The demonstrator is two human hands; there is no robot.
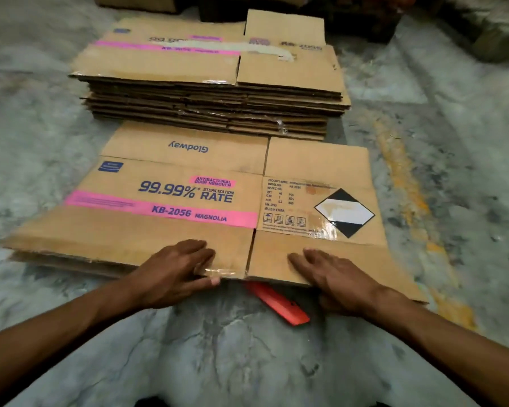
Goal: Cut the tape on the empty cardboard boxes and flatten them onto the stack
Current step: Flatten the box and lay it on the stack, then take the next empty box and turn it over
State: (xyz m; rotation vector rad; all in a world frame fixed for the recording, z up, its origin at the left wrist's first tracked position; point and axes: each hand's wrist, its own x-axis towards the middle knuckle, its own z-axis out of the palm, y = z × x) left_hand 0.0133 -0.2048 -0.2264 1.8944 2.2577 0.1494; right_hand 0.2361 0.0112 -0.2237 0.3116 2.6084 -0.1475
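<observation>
A flattened brown cardboard box [171,201] with a pink stripe and "99.99% RATE" print lies on the floor in front of me. My left hand [174,271] grips its near edge, fingers on top and thumb underneath. My right hand [332,277] holds the near edge of the right-hand flap the same way. A red box cutter [279,304] lies on the floor between my hands, partly under the box edge. Behind the box stands the stack of flattened boxes [212,104], its top sheet bearing a strip of torn tape.
The floor is grey marbled stone [232,356] with a yellow painted line [409,201] running along the right. More cardboard boxes and dark objects [362,16] sit at the far edge behind the stack.
</observation>
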